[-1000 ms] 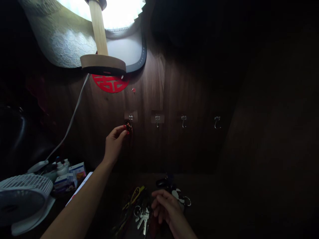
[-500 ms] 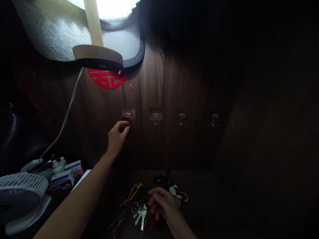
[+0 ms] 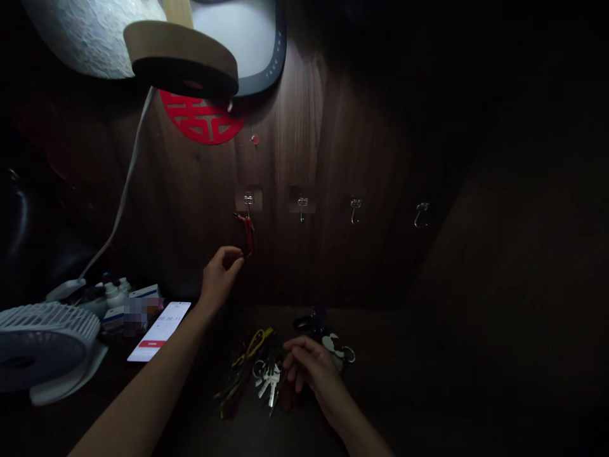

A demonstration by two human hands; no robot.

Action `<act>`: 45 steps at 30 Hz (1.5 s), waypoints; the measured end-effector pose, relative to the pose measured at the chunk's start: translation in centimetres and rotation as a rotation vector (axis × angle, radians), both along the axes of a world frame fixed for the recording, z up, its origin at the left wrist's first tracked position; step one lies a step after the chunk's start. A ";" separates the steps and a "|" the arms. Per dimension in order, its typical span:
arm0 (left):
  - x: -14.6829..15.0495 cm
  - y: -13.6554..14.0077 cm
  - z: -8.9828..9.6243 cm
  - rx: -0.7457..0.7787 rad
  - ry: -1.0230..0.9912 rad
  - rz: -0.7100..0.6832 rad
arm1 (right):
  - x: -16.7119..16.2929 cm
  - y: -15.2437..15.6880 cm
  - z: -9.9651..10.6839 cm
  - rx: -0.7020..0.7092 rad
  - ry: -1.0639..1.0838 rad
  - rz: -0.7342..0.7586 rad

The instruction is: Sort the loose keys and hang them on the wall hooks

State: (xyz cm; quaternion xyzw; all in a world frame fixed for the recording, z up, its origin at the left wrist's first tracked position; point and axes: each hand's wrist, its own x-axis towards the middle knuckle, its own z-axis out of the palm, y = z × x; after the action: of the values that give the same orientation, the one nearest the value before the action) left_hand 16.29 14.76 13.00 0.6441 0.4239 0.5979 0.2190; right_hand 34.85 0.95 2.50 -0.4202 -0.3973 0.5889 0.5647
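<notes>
A red cord loop [image 3: 250, 235] hangs from the leftmost metal hook [image 3: 248, 199] on the dark wood panel. At its lower end, my left hand [image 3: 219, 279] is closed, thumb and index finger pinching the cord. My right hand [image 3: 316, 371] is low over the surface, fingers loosely curled and apart, with nothing visible in it. Beside its fingertips lie a bunch of keys [image 3: 270, 384] and a dark red item [image 3: 287, 397], partly hidden. A yellow cord [image 3: 257, 343] lies left of them among dark cords. Behind the hand are a metal key ring [image 3: 349, 354] and a dark, indistinct object [image 3: 311, 322].
Three more hooks, including a middle hook [image 3: 302, 204], line the panel to the right. A lamp base [image 3: 183, 54] juts out above, near a red paper cutout [image 3: 204, 120]. At left are a fan [image 3: 47, 343], small boxes [image 3: 114, 317] and a lit phone [image 3: 162, 330].
The red cord now hangs from the leftmost hook, and my left hand has moved down from the hook to its lower end. My right hand stays by the keys. The view has tilted down.
</notes>
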 end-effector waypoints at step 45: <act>1.6 -9.4 -9.1 -0.819 -0.709 -0.619 | -2.3 -0.2 -0.4 0.212 -0.305 -0.016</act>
State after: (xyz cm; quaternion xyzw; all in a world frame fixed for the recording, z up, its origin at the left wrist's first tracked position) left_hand 17.90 5.39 3.86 0.3633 0.3140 0.4730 0.7387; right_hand 32.58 0.75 2.13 -0.4459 -0.5347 0.4688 0.5436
